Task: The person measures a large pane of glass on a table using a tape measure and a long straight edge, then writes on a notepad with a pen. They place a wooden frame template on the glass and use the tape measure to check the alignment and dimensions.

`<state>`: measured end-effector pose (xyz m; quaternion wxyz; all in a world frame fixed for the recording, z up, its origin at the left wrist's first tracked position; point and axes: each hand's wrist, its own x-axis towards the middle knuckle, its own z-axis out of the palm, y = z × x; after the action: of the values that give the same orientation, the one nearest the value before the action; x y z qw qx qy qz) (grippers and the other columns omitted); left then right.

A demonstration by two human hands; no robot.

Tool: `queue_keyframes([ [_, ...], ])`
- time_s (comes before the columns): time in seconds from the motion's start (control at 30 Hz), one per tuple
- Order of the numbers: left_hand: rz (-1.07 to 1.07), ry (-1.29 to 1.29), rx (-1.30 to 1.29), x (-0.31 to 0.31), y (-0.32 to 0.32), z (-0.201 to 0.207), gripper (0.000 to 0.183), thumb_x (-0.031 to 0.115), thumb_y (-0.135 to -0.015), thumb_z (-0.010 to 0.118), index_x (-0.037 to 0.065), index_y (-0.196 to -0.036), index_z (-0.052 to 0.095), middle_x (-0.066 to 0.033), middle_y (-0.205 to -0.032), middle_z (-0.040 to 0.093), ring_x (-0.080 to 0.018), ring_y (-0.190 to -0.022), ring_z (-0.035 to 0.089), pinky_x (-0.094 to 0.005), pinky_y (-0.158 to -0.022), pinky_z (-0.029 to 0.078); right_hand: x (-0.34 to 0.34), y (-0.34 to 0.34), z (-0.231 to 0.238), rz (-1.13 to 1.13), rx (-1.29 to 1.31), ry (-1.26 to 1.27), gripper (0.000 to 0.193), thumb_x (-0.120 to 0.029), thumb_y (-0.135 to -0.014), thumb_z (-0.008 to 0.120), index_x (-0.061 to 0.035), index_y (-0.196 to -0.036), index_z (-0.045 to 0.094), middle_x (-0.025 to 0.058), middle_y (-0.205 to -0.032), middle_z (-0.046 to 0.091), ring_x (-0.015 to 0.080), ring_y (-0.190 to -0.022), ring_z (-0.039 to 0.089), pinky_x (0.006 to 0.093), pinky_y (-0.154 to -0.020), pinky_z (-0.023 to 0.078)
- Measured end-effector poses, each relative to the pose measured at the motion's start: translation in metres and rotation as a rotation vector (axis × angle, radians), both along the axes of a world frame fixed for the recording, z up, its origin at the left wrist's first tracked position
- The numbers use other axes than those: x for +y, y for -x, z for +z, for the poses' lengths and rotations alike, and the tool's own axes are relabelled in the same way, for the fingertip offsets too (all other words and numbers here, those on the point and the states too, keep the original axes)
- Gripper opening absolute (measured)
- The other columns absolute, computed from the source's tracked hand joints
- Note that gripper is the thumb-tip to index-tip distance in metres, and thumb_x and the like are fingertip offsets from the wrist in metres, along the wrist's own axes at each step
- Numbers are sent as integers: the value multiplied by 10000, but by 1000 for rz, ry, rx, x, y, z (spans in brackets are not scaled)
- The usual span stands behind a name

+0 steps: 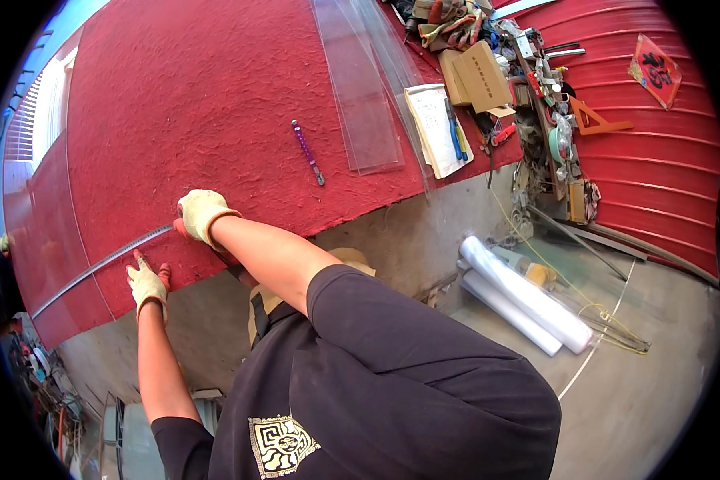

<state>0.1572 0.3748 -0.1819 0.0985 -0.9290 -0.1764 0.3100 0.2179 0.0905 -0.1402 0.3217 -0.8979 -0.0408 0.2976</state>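
Note:
A tape measure's long metal blade (108, 258) stretches across the red felt-covered table (208, 104) and over a clear glass sheet (44, 232) at the left. My right hand (206, 214), in a cream glove with red fingers, is closed around the near end of the tape; its case is hidden. My left hand (147, 283), gloved alike, rests beside the blade near the table's front edge, fingers spread and holding nothing. Farther right on the felt lies a slim purple tool with a metal tip (307, 152), apart from both hands.
Clear glass strips (364, 112) lie at the far right of the table, beside a notebook (428, 120) with blue-handled pliers (455, 132). Cardboard boxes (484, 76) and worn gloves (456, 30) crowd that corner. Wrapped rolls (520, 292) lean below. Another person's gloved hand (2, 242) shows at left.

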Motion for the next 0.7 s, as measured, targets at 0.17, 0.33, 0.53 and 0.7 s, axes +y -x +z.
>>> queue_keyframes([
  [0.17,1,-12,-2,0,0,-2,1113,569,-1047,791,347,-1883,90,-270,-1892,240,-546,-1700,329,-587,-1354,408,1,0,-2,-3,13,-1,418,-465,-1017,817,-150,-1288,865,162,-1286,847,354,-1210,815,488,-1024,661],
  [0.33,0,-14,-1,1,0,-5,1114,566,-1046,793,347,-1883,92,-267,-1897,230,-542,-1705,323,-586,-1355,407,2,-1,-5,21,12,10,441,-493,-1032,790,-158,-1308,868,175,-1282,843,376,-1206,809,505,-1025,654],
  [0.53,5,-13,2,-1,-1,-1,1108,571,-1049,790,347,-1883,96,-268,-1898,227,-536,-1709,321,-581,-1358,404,3,-1,-6,19,6,15,443,-494,-1044,773,-143,-1295,871,183,-1279,842,384,-1201,810,510,-1022,655],
  [0.7,16,-19,27,-4,-3,3,1104,580,-1053,779,341,-1883,92,-273,-1903,208,-531,-1715,313,-580,-1364,397,6,-1,-10,3,-14,7,423,-467,-1014,819,-135,-1272,867,171,-1273,846,369,-1191,817,504,-1009,664],
])
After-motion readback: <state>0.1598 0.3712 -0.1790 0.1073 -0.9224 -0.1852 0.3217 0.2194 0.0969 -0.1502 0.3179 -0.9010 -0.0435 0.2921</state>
